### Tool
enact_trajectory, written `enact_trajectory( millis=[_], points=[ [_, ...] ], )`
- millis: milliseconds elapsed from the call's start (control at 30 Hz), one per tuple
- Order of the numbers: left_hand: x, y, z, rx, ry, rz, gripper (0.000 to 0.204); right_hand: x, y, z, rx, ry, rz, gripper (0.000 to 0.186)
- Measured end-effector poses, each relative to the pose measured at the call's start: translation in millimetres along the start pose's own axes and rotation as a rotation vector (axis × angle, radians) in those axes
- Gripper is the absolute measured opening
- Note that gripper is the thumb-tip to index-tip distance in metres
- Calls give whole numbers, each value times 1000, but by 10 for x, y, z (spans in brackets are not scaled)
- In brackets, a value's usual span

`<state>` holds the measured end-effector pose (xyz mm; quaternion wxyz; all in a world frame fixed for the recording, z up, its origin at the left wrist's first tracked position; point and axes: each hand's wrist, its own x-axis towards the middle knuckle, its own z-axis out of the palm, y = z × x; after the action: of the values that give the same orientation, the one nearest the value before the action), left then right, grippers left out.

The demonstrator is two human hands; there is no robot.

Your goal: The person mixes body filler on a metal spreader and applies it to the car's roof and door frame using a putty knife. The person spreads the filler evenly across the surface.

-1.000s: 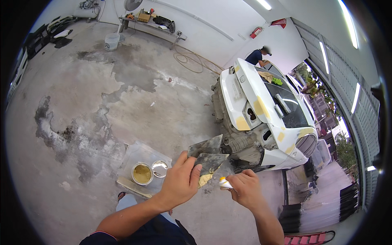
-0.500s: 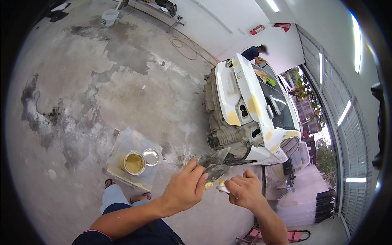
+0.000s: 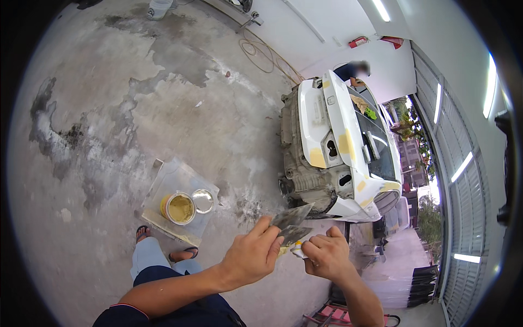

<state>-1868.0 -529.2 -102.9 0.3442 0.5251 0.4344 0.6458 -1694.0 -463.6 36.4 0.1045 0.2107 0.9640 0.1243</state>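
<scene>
Your left hand (image 3: 251,258) clasps two thin, flat, smeared scrapers (image 3: 293,215), pale yellow paste (image 3: 283,250) beneath; your right hand (image 3: 328,254) curls firmly around a white tube (image 3: 298,251)

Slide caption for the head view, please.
Left hand gripping two flat spreaders, right hand a white tube, with a yellow-patched white car beyond.

Below the bare left hand (image 3: 253,257) shows a navy shirt (image 3: 199,310), its sleeve (image 3: 119,318) edged in red; farther left, pale blue trousers (image 3: 146,255) and dark sandals (image 3: 192,250).
</scene>
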Motion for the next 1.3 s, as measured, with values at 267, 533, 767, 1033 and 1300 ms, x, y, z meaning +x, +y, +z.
enact_trajectory(
  millis=[267, 533, 767, 1033, 1300],
  points=[
    [-47, -20, 16, 1, 7, 3, 15, 15, -7, -8, -12, -50, 5, 22],
    [-83, -17, 27, -10, -23, -9, 15, -48, -11, 20, -18, -81, 31, 23],
    [-119, -34, 47, 2, -10, 5, 14, -64, -14, 71, 2, -39, 25, 24],
    [-136, -63, 80, -4, -37, 21, 15, -130, -2, 44, 13, -47, 27, 25],
    [-127, -134, 130, -31, -16, 35, 15, -178, 67, 63, 94, -27, 54, 26]
  ],
)
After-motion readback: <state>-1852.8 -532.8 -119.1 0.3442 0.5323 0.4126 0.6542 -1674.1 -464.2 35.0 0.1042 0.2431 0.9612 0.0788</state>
